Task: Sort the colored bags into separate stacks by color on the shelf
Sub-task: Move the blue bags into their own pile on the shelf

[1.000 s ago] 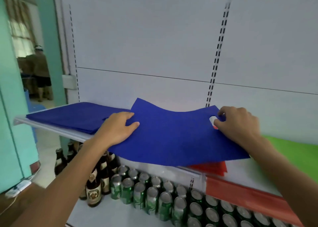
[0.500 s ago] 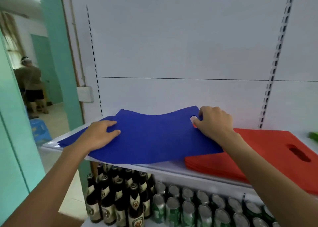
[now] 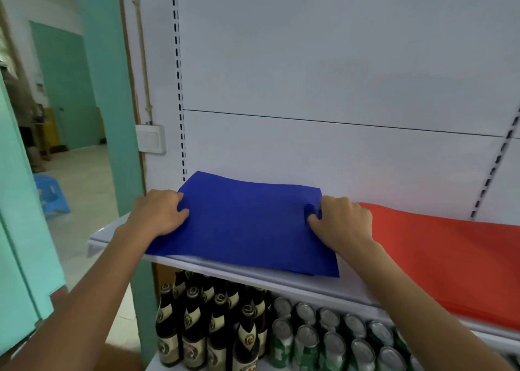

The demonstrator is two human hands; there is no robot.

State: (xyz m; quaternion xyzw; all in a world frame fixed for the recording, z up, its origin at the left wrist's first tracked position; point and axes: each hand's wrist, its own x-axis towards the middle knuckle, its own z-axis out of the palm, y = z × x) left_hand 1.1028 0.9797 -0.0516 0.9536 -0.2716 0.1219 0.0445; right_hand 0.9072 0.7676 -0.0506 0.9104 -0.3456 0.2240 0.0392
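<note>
A blue bag (image 3: 244, 224) lies flat at the left end of the white shelf (image 3: 107, 237), on top of a blue stack. My left hand (image 3: 159, 213) grips its left edge, thumb on top. My right hand (image 3: 342, 224) holds the bag at its handle cut-out on the right edge, with the thumb curled into the hole. To the right lies a stack of red bags (image 3: 450, 258), apart from the blue one.
Below the shelf stand several brown bottles (image 3: 208, 323) and rows of green cans (image 3: 323, 339). A teal pillar (image 3: 109, 117) with a white wall switch (image 3: 150, 138) borders the shelf on the left. A blue stool (image 3: 50, 193) stands in the room beyond.
Both hands carried the blue bag leftward and lowered it from a raised, bowed shape to lie flat on the blue stack. The view turned left; the green bags left the frame.
</note>
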